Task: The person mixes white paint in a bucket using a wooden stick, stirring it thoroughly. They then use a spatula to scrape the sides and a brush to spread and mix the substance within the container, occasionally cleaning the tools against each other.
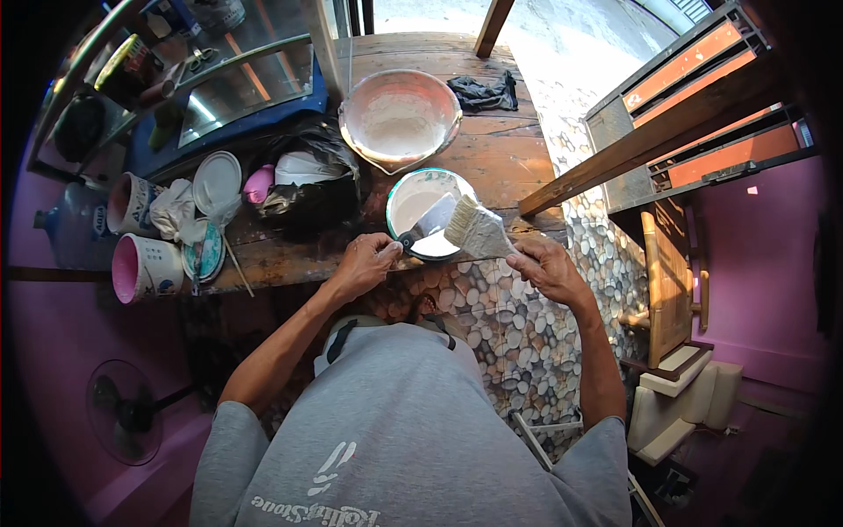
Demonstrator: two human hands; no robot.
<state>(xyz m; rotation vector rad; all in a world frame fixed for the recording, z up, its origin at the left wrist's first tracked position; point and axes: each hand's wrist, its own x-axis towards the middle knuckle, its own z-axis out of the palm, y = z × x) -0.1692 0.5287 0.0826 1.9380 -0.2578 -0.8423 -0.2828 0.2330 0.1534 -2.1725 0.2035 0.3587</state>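
My left hand (367, 266) pinches the dark handle of a putty knife (435, 217), whose flat metal blade slants over a small bucket (393, 204) with a teal rim. White paint or a similar pale liquid lies inside that bucket. In my right hand (553, 274) is a wide paintbrush (481, 230), its bristles and ferrule coated white. The brush is tilted over the bucket's right side, close beside the blade; whether the two touch I cannot tell. Behind stands a larger bucket (351, 132) with pale residue on its inner wall.
A crumpled black plastic bag (483, 92) lies on the wooden table (518, 149). To the left sit an open black bag (325, 198), paint pails (158, 270), a white lid (218, 183) and a thin stick (237, 263). A wooden post (650, 136) slants at the right; a fan (127, 413) stands lower left.
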